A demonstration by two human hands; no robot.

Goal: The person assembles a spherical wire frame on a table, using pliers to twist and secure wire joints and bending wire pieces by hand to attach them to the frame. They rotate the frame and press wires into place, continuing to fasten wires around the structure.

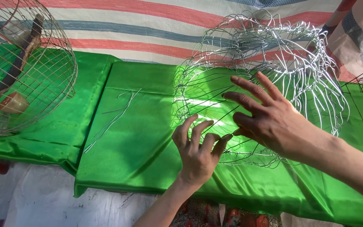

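Where thin strands blur together, both hands, left point(198, 147) and right point(269, 117), fingers spread on wire basket point(269, 54), grip unclear.

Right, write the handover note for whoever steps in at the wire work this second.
Left hand: fingers spread on the near rim of the half-woven wire basket, nothing gripped.
Right hand: open, fingers on the basket's wires.
The basket lies on its side on the green cloth.
Loose wire strands lie on the cloth to the left.
A finished wire cage sits far left.
Done: the frame is shaped. Left: many wire ends still stick out loose.
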